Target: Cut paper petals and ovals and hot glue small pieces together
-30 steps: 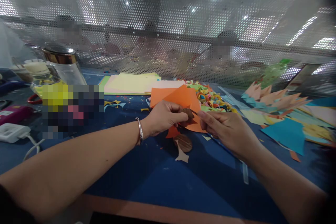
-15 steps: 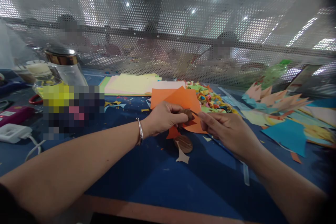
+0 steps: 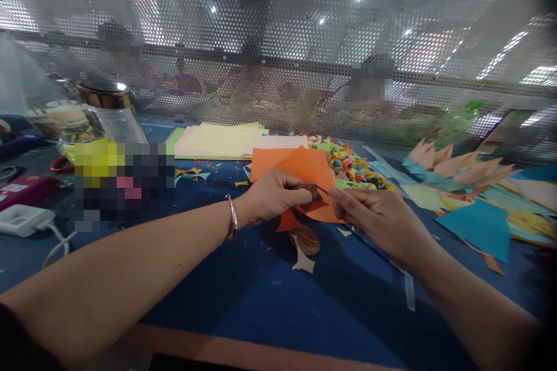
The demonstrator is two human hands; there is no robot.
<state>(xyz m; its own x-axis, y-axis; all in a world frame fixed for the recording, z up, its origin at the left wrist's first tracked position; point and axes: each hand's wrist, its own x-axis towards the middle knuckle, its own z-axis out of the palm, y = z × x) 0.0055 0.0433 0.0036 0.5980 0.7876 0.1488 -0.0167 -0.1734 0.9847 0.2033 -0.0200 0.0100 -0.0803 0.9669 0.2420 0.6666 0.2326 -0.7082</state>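
Note:
My left hand [image 3: 275, 196] is closed in a pinch on a small brown wooden-looking piece [image 3: 310, 190]. My right hand [image 3: 363, 208] pinches a thin dark stick [image 3: 322, 190], whose far end meets the brown piece. Sheets of orange paper [image 3: 282, 157] lie behind and beneath both hands. Under my left hand there is a red-orange paper scrap [image 3: 288, 222]. Just below it a flat, round brown wooden disc [image 3: 306, 240] rests on the blue table, with a pale paper cutout [image 3: 303, 261] partly over it.
Paper sheets [image 3: 217, 140] and curled scraps [image 3: 348, 162] lie at the back, before a perforated metal screen [image 3: 278, 29]. Folded paper points [image 3: 456, 165] and blue paper [image 3: 478, 226] are right. A jar [image 3: 115, 119], a bottle [image 3: 69, 127] and a white charger [image 3: 21, 220] stand left.
Both hands keep nearly the same place and grip. The whole view has shifted very slightly; the brown piece seems turned a little between the fingers.

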